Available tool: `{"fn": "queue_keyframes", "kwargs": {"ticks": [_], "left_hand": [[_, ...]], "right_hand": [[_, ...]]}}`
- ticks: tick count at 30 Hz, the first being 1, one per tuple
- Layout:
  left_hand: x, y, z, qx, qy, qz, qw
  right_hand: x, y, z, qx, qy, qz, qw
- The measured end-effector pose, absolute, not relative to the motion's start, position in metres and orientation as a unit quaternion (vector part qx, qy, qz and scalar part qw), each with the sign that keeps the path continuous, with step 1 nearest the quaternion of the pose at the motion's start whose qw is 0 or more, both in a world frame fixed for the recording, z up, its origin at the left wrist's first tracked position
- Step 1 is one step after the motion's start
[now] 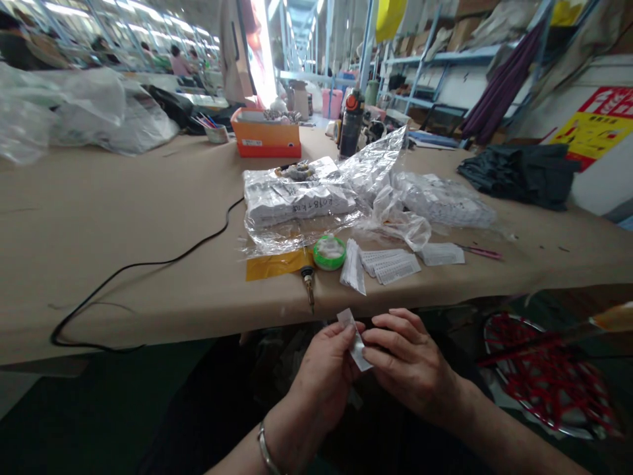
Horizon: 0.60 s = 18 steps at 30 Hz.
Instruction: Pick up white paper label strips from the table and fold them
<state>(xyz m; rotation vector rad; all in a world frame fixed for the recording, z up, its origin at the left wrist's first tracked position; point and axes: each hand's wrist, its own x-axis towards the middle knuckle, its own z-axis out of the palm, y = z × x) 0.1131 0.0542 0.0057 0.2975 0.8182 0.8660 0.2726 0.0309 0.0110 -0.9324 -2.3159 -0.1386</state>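
Between my hands, just below the table's front edge, is a small white label strip (360, 356). My left hand (327, 369) pinches its upper part between thumb and fingers. My right hand (408, 363) is beside the strip, its fingers curled and touching the strip's right edge. On the table in front lie fanned stacks of printed white labels (395, 266) and a narrower upright stack (353, 269). A green round container (329, 252) with white material stands left of them. Beside it, a pen-like tool with a metal tip (309, 290) points toward the edge.
Behind are plastic-wrapped white bundles (306, 198), an orange box (270, 138) and a dark bottle (351, 125). A black cable (168, 262) crosses the table's left side. Pink-handled scissors (482, 252) lie right. Red strips (544, 376) fill a tray below right.
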Motion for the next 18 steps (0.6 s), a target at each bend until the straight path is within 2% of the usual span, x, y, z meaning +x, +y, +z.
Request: {"fn": "queue_keyframes", "kwargs": {"ticks": [4, 7, 10, 18], "left_hand": [[0.114, 0.054, 0.002, 0.166, 0.461, 0.389, 0.78], [0.114, 0.051, 0.0, 0.206, 0.484, 0.377, 0.763], [0.114, 0.047, -0.004, 0.228, 0.48, 0.371, 0.762], [0.117, 0.048, 0.0, 0.205, 0.484, 0.349, 0.776]], "right_hand": [[0.297, 0.06, 0.002, -0.47, -0.826, -0.074, 0.301], [0.315, 0.079, -0.01, -0.572, -0.774, -0.142, 0.233], [0.327, 0.084, -0.021, -0.575, -0.774, -0.163, 0.209], [0.34, 0.08, -0.017, -0.519, -0.765, -0.126, 0.358]]}}
